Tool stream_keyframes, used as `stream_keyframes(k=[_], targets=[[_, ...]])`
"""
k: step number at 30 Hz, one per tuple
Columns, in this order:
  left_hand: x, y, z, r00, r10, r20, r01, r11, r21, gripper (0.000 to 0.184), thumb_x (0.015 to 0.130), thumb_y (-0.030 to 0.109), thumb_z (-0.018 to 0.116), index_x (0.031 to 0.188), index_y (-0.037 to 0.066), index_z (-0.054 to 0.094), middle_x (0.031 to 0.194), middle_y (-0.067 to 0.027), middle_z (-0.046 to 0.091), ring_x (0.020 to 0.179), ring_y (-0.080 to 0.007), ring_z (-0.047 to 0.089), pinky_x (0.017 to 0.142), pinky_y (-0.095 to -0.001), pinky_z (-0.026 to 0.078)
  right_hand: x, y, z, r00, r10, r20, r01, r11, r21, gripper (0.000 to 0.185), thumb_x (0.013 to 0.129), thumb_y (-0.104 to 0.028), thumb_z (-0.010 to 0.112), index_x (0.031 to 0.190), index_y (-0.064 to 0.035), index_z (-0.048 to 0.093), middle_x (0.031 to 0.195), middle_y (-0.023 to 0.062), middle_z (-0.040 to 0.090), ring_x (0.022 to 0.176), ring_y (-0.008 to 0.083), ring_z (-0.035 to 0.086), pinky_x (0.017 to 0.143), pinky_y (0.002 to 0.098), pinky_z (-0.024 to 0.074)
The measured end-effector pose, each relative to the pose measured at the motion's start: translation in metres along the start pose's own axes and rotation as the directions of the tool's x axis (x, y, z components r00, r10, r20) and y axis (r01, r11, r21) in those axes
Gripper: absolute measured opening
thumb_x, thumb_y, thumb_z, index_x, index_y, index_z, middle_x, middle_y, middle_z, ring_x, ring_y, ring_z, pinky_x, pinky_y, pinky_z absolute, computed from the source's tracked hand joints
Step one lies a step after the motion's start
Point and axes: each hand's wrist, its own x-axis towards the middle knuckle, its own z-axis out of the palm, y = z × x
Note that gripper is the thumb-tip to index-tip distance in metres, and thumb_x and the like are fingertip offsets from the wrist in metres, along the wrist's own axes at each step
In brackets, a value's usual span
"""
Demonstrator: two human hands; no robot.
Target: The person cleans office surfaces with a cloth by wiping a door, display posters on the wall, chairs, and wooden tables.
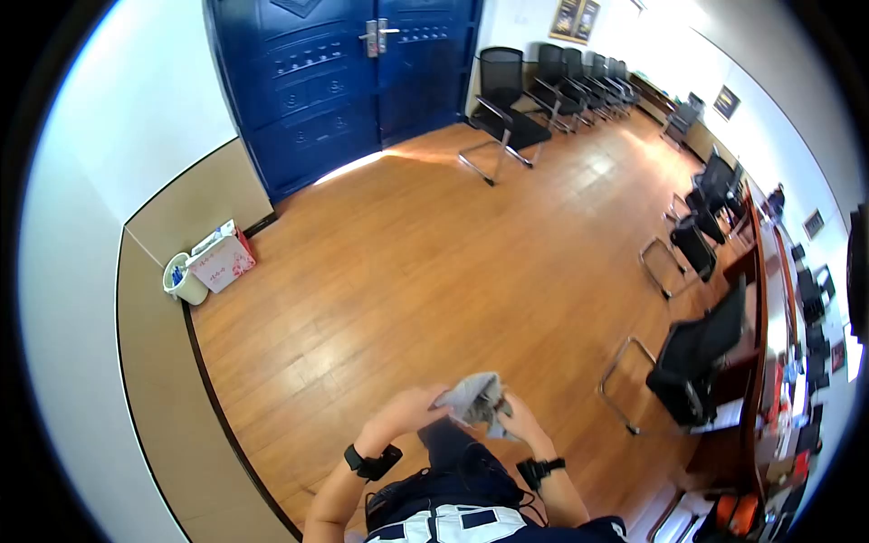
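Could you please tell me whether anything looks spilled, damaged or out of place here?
Only the crumpled grey fabric cloth between the person's left hand and right hand stands out slightly: it shows dark brownish patches, perhaps dirt, though blur hides their cause. I see no spill on the orange-brown wood-look floor.

Wide lane over the wood floor (pixel 389 262), from the left hand (pixel 414 409) and right hand (pixel 520 419) up to the blue double door (pixel 308 100), far left. Gray cloth (pixel 474 401) takes up the gap between the hands. Left side shut off by the paneled wall (pixel 158 362); white bin (pixel 187 283) and pink-and-white box (pixel 219 264) stand against it (touching each other or not, can't tell). Right: near mesh chair (pixel 695 357) blocks, long wooden table (pixel 759 362) behind. Far: passage between two chair rows.
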Motion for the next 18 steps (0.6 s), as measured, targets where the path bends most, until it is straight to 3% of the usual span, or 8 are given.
stream_keyframes(k=[1, 3, 4, 7, 9, 11, 14, 18], targets=[[0.016, -0.013, -0.007, 1.0, -0.006, -0.021, 0.005, 0.999, -0.042, 0.035, 0.081, 0.03, 0.06, 0.105, 0.004, 0.056, 0.082, -0.0206, 0.061, 0.076, -0.0386, 0.057, 0.067, -0.043, 0.046, 0.012, 0.001, -0.014, 0.994, 0.092, 0.055, -0.094, 0.995, 0.02, 0.035, 0.074, -0.013, 0.056, 0.108, -0.0015, 0.053, 0.105, 0.022, 0.056, 0.1, 0.0371, 0.053, 0.086, 0.0398, 0.0435], [0.034, -0.045, -0.018, 0.998, -0.026, -0.053, 0.019, 0.992, -0.128, 0.035, 0.083, 0.031, 0.059, 0.105, 0.004, 0.056, 0.082, -0.0205, 0.061, 0.076, -0.0374, 0.058, 0.065, -0.0415, 0.045, 0.041, 0.0, -0.026, 0.99, 0.08, 0.115, -0.087, 0.995, 0.051, 0.037, 0.074, -0.015, 0.059, 0.108, -0.0011, 0.051, 0.104, 0.0206, 0.056, 0.1, 0.0357, 0.054, 0.086, 0.0385, 0.0437], [0.04, -0.057, -0.037, 0.994, -0.101, -0.035, 0.099, 0.994, -0.051, 0.035, 0.086, 0.03, 0.058, 0.109, 0.004, 0.055, 0.081, -0.0173, 0.064, 0.072, -0.03, 0.061, 0.064, -0.0379, 0.047, 0.072, -0.005, -0.028, 0.988, 0.074, 0.134, -0.084, 0.994, 0.073, 0.038, 0.074, -0.016, 0.06, 0.108, -0.0008, 0.051, 0.104, 0.02, 0.055, 0.1, 0.0349, 0.054, 0.085, 0.0379, 0.0438], [0.047, -0.066, -0.108, 0.947, -0.31, -0.085, 0.299, 0.946, -0.126, 0.032, 0.086, 0.028, 0.058, 0.107, 0.004, 0.056, 0.078, -0.0142, 0.064, 0.068, -0.0259, 0.061, 0.062, -0.0364, 0.047, 0.172, -0.04, -0.004, 0.967, -0.056, 0.249, 0.07, 0.997, -0.046, 0.042, 0.075, -0.024, 0.066, 0.108, -0.0039, 0.051, 0.11, 0.0183, 0.054, 0.106, 0.0349, 0.05, 0.088, 0.0388, 0.0426], [0.05, -0.096, -0.142, 0.889, -0.421, -0.182, 0.413, 0.907, -0.085, 0.03, 0.086, 0.026, 0.059, 0.106, 0.004, 0.056, 0.076, -0.013, 0.063, 0.067, -0.0236, 0.06, 0.061, -0.0344, 0.047, 0.242, -0.077, 0.013, 0.911, -0.186, 0.367, 0.272, 0.942, -0.197, 0.047, 0.074, -0.028, 0.069, 0.11, -0.005, 0.049, 0.11, 0.017, 0.054, 0.109, 0.0334, 0.049, 0.089, 0.0395, 0.0417], [0.058, -0.125, -0.178, 0.814, -0.503, -0.29, 0.482, 0.864, -0.144, 0.029, 0.085, 0.025, 0.059, 0.104, 0.003, 0.056, 0.075, -0.0141, 0.062, 0.067, -0.024, 0.06, 0.062, -0.0344, 0.047, 0.313, -0.101, 0.04, 0.86, -0.23, 0.456, 0.322, 0.937, -0.135, 0.049, 0.073, -0.027, 0.07, 0.112, -0.006, 0.048, 0.116, 0.0159, 0.051, 0.112, 0.033, 0.047, 0.094, 0.0384, 0.0381], [0.068, -0.164, -0.231, 0.709, -0.553, -0.439, 0.473, 0.833, -0.286, 0.029, 0.084, 0.025, 0.059, 0.102, 0.002, 0.056, 0.073, -0.0167, 0.061, 0.068, -0.0264, 0.061, 0.062, -0.0359, 0.047, 0.407, -0.137, 0.073, 0.849, -0.368, 0.379, 0.424, 0.903, -0.072, 0.052, 0.073, -0.023, 0.068, 0.117, -0.0053, 0.046, 0.115, 0.0178, 0.051, 0.111, 0.035, 0.047, 0.094, 0.0404, 0.0389], [0.116, -0.249, -0.293, 0.668, -0.525, -0.528, 0.416, 0.851, -0.321, 0.027, 0.085, 0.024, 0.059, 0.101, 0.002, 0.056, 0.071, -0.0154, 0.061, 0.065, -0.0251, 0.061, 0.06, -0.0352, 0.046, 0.51, -0.159, 0.107, 0.905, -0.346, 0.247, 0.378, 0.921, -0.092, 0.054, 0.074, -0.013, 0.061, 0.124, -0.0038, 0.043, 0.115, 0.021, 0.052, 0.109, 0.0371, 0.048, 0.092, 0.0421, 0.0403]])
